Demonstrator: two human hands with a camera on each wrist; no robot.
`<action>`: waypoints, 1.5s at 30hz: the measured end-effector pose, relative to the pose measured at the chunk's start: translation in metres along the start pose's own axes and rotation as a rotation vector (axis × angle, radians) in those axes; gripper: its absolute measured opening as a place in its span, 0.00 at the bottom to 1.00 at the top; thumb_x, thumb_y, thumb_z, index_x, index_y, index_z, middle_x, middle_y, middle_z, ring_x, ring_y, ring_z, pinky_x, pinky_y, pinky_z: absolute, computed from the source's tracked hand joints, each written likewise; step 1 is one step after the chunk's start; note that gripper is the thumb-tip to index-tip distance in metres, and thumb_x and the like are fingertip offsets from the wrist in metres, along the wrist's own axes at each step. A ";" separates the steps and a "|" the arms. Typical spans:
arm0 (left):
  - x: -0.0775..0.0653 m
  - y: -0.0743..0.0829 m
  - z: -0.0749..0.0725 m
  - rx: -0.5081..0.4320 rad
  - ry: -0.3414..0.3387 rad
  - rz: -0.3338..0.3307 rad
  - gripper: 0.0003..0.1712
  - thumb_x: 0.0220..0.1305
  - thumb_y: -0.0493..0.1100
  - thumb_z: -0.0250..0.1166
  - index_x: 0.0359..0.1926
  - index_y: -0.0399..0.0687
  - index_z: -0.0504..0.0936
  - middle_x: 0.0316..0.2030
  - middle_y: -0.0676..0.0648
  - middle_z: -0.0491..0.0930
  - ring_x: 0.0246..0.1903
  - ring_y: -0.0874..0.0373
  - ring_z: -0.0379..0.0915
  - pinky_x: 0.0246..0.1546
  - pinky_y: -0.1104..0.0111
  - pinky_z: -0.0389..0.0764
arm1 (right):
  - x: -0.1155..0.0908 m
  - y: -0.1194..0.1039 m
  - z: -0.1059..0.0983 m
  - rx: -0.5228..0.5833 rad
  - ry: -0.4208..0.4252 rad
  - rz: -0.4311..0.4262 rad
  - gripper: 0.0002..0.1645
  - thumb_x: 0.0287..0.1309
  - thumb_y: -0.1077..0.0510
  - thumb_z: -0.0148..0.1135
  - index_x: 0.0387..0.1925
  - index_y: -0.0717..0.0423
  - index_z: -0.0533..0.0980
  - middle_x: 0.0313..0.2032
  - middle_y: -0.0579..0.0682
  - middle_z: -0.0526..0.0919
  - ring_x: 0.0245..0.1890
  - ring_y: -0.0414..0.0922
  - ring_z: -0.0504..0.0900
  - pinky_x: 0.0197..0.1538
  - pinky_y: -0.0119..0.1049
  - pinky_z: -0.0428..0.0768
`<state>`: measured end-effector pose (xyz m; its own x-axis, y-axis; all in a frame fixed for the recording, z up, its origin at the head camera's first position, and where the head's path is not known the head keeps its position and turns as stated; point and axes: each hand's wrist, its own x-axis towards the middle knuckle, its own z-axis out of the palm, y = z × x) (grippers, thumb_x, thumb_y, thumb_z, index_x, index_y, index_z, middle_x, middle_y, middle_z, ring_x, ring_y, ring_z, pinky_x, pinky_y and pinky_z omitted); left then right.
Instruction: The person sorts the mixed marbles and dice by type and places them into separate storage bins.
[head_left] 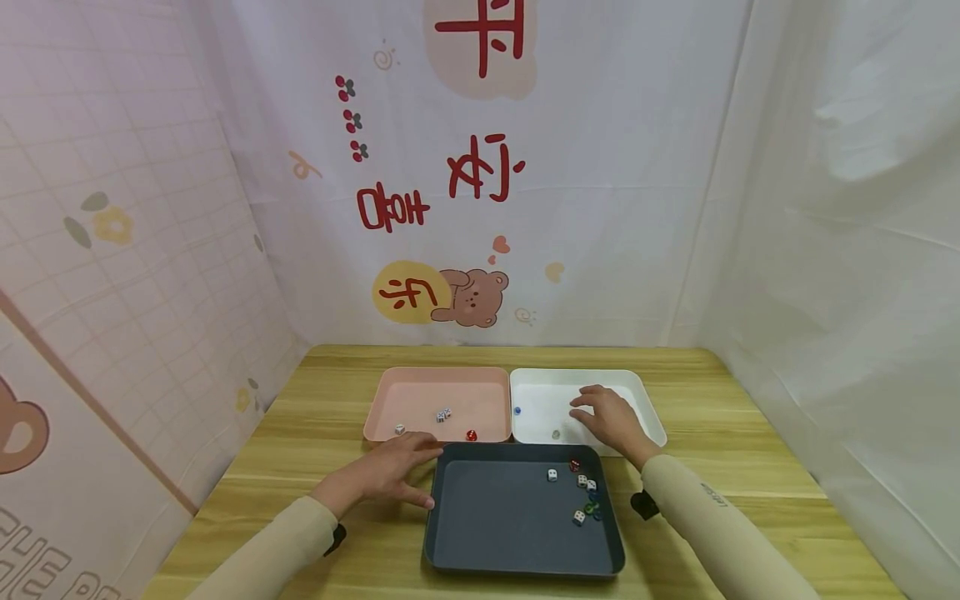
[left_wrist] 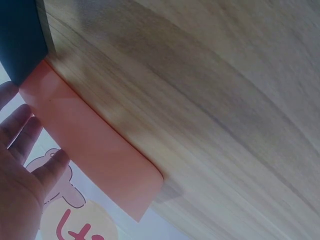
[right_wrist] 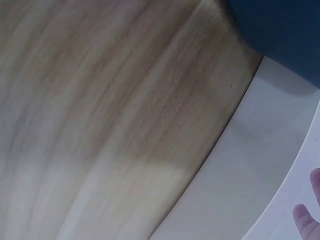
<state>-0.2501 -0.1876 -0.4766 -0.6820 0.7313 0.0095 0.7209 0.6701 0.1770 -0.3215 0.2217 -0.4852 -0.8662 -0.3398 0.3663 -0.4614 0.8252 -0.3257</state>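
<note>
Pale printed cloth (head_left: 630,183) backs a wood-grain tabletop (head_left: 750,475), where the person's left hand (head_left: 386,475), loose and empty, lies beside a dark grey rectangular tray (head_left: 491,533) and the right hand (head_left: 611,418), fingers relaxed and seemingly empty, hovers over a shallow white tray (head_left: 543,385). Small cubic dice (head_left: 579,517), mostly white, sit toward the grey tray's right side; probably light, hard and slick, they suit a fingertip pinch across opposite faces.
</note>
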 end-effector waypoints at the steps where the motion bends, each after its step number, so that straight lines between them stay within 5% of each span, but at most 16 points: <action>1: 0.000 0.000 0.000 0.002 0.000 0.000 0.50 0.46 0.71 0.61 0.64 0.47 0.64 0.63 0.46 0.57 0.61 0.50 0.54 0.57 0.54 0.60 | 0.000 0.000 0.000 0.001 0.000 -0.002 0.11 0.52 0.53 0.65 0.36 0.55 0.83 0.46 0.59 0.78 0.47 0.56 0.75 0.47 0.53 0.71; 24: 0.001 -0.001 0.001 0.009 0.009 0.004 0.49 0.45 0.71 0.61 0.64 0.47 0.65 0.61 0.46 0.59 0.60 0.51 0.55 0.57 0.54 0.59 | -0.008 -0.004 0.000 0.113 -0.015 -0.016 0.16 0.53 0.49 0.63 0.39 0.54 0.82 0.48 0.57 0.77 0.49 0.55 0.74 0.49 0.53 0.70; 36: 0.002 -0.001 0.001 0.000 -0.004 -0.012 0.50 0.45 0.71 0.61 0.64 0.48 0.64 0.62 0.47 0.57 0.61 0.50 0.53 0.58 0.53 0.59 | -0.036 -0.022 0.001 0.254 -0.123 -0.065 0.19 0.52 0.43 0.61 0.40 0.50 0.82 0.51 0.52 0.75 0.53 0.52 0.71 0.44 0.48 0.75; 45: 0.002 0.000 0.001 -0.001 -0.002 -0.005 0.49 0.46 0.70 0.62 0.64 0.48 0.64 0.62 0.47 0.58 0.61 0.51 0.54 0.57 0.54 0.59 | -0.055 -0.024 0.014 0.269 -0.109 -0.157 0.15 0.50 0.46 0.64 0.39 0.47 0.82 0.56 0.58 0.70 0.57 0.57 0.65 0.54 0.54 0.64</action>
<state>-0.2513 -0.1866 -0.4777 -0.6852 0.7283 0.0066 0.7175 0.6735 0.1780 -0.2650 0.2140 -0.5100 -0.7894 -0.5114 0.3394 -0.6121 0.6152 -0.4968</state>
